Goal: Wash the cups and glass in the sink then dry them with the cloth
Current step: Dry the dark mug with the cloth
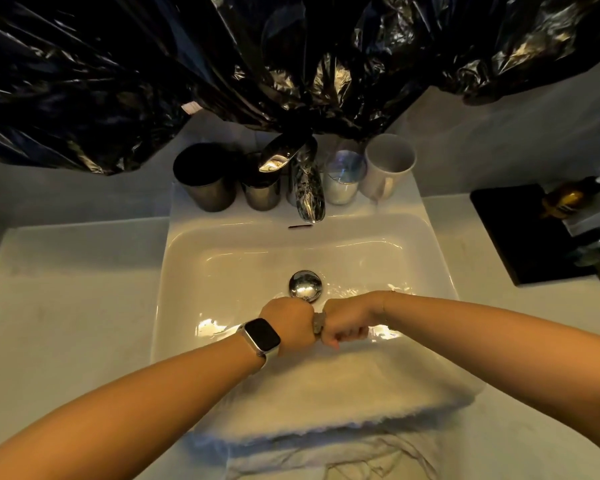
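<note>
Four vessels stand on the sink's back ledge: a dark cup (204,180), a smaller metal cup (260,195), an iridescent glass (343,181) and a white mug (389,168). My left hand (290,323), with a watch on its wrist, and my right hand (349,318) are curled into fists. They meet knuckle to knuckle over the front of the white sink (184,258). A small silvery thing, perhaps a ring, shows between them. Neither hand holds a cup. A white cloth (326,396) lies over the sink's front rim under my forearms.
The chrome faucet (307,192) stands between the cups and reaches over the basin, and the drain plug (305,285) sits at its middle. A black tray (513,237) with an amber bottle (565,199) lies at the right. Crumpled black plastic (222,64) hangs above.
</note>
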Action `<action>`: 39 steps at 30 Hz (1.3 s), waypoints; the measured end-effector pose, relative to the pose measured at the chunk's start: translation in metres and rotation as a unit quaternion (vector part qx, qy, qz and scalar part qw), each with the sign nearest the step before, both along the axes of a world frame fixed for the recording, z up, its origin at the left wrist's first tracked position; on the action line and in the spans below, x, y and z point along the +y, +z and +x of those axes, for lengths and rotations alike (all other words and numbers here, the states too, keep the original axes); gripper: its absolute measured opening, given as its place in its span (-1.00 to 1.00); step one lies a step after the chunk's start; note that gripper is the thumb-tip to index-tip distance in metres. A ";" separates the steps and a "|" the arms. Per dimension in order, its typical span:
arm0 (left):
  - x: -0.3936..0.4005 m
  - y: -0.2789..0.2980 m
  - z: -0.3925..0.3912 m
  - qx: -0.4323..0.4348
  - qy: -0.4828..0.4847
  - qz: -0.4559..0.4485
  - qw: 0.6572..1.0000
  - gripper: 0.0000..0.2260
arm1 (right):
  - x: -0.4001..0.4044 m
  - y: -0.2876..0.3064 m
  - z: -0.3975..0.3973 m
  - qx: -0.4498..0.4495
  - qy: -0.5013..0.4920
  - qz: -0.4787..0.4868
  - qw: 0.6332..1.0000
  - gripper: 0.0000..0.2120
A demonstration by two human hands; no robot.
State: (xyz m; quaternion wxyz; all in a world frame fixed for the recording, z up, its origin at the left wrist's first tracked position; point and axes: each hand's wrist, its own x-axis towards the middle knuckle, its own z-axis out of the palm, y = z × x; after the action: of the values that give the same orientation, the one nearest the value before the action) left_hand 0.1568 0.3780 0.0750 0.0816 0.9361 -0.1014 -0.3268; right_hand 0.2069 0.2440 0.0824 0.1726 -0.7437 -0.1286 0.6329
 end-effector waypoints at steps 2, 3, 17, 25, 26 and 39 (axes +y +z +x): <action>0.004 0.005 0.000 0.007 0.020 -0.028 0.999 -0.68 | 0.000 0.005 -0.004 -0.041 -0.008 0.022 0.999 -0.77; 0.007 0.008 -0.001 0.016 0.036 -0.065 0.997 -0.72 | -0.001 0.010 -0.006 -0.074 0.006 0.029 0.997 -0.80; -0.005 0.072 -0.076 0.043 0.454 -0.516 0.725 -0.65 | -0.068 0.051 -0.087 -0.510 -0.223 0.322 0.766 -0.75; 0.003 0.077 -0.088 -0.082 0.506 -0.432 0.742 -0.83 | -0.067 0.092 -0.091 -0.540 -0.312 0.356 0.696 -0.78; 0.003 0.082 -0.089 -0.125 0.468 -0.460 0.745 -0.85 | -0.065 0.100 -0.089 -0.520 -0.325 0.370 0.698 -0.82; -0.022 0.107 -0.083 -0.328 0.284 -0.489 0.757 -0.75 | -0.060 0.145 -0.061 -0.570 -0.323 0.312 0.688 -0.57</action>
State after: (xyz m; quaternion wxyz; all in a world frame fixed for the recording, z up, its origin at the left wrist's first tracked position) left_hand 0.0740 0.3560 0.1824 0.5787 0.8047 0.0028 0.1328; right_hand 0.1458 0.1845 0.2271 0.4820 -0.8602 -0.1438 -0.0838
